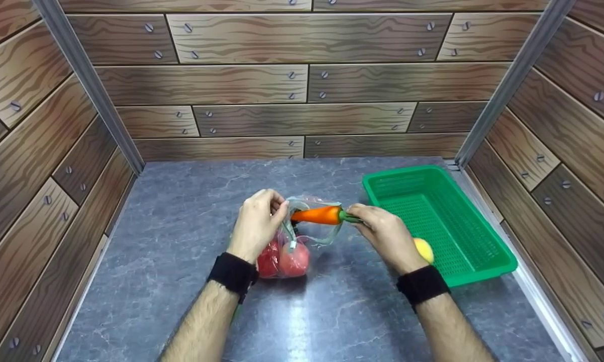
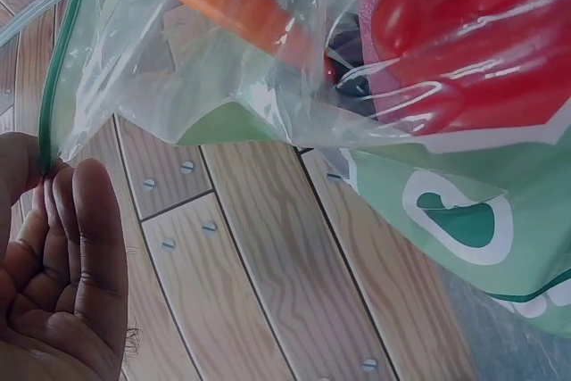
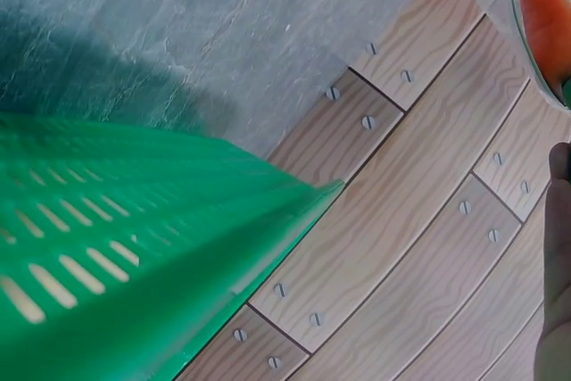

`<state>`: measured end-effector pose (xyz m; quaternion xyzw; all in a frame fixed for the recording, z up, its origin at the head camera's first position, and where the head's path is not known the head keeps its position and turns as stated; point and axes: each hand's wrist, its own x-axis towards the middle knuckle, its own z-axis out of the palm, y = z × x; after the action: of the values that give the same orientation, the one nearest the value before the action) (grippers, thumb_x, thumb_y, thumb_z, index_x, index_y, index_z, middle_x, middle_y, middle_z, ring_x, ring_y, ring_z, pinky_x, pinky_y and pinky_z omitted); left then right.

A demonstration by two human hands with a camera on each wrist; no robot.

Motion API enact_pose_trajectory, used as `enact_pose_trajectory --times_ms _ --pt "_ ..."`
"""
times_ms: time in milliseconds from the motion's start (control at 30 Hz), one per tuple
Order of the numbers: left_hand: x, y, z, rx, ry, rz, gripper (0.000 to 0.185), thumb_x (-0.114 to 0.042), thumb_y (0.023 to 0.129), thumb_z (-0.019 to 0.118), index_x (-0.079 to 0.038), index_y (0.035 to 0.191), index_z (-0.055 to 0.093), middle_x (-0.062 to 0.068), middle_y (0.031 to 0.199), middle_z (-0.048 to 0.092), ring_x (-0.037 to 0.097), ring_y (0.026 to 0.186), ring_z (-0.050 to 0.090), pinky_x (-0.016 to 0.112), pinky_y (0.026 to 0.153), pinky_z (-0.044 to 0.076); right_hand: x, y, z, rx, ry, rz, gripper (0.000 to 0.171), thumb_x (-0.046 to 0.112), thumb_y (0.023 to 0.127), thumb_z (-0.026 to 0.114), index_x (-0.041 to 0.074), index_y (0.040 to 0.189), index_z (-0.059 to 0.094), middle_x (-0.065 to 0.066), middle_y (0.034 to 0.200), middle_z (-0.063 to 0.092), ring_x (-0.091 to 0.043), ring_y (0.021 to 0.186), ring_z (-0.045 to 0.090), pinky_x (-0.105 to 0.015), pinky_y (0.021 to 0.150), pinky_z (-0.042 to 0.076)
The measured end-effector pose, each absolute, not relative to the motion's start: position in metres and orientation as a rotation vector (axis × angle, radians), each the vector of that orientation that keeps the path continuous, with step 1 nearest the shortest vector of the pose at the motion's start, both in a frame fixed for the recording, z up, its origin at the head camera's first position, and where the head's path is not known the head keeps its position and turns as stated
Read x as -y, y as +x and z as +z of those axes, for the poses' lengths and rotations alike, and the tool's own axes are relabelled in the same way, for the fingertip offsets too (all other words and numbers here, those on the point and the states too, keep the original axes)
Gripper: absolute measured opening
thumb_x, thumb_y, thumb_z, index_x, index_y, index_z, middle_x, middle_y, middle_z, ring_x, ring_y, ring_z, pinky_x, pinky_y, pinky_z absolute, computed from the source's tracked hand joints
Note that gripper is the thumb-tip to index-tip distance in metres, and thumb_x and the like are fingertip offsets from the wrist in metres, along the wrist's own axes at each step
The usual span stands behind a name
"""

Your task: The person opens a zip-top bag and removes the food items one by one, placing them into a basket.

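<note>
Bag point(image 2: 446, 211) bears a green-white logo; no legible writing.

A: Where does the head view look from?
B: From above, forward and down on the worktop point(image 1: 181, 241), with the wood-print wall point(image 1: 302, 85) behind

A: And the wrist views?
B: Both very near and tilted. The left one sits under the plastic bag point(image 2: 294, 69); the right one is beside the green basket point(image 3: 134, 247)

A: What's shared?
B: Bag, basket point(image 1: 432, 211) and wall all appear from the head too
</note>
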<state>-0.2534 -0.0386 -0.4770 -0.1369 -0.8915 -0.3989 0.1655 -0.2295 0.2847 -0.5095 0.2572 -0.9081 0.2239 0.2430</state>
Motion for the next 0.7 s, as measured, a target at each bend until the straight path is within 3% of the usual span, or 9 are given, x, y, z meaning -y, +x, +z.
enact_pose_trajectory --times_ms 333,700 --pt "0.034 -0.251 -0.465 2.569 -0.463 -1.272 0.006 -0.011 0.116 0.073 -0.007 0.117 0.076 0.012 0.105 0.089 0.025 0.092 0.085 0.043 0.084 0.074 -0.29 -0.226 -0.495 2.421 0.74 0.54 0.037 0.011 0.098 0.093 0.011 0.134 0.086 -0.014 0.136 0.088 -0.036 0.124 0.085 -0.053 0.104 0.074" --pt "0.034 -0.254 -0.46 2.565 -0.464 -1.325 0.018 -0.009 0.114 0.076 -0.006 0.13 0.082 0.013 0.112 0.091 0.026 0.099 0.087 0.045 0.091 0.074 -0.311 -0.217 -0.477 2.389 0.687 0.541 0.046 0.003 0.092 0.096 0.009 0.137 0.085 -0.015 0.14 0.086 -0.037 0.127 0.085 -0.05 0.103 0.074"
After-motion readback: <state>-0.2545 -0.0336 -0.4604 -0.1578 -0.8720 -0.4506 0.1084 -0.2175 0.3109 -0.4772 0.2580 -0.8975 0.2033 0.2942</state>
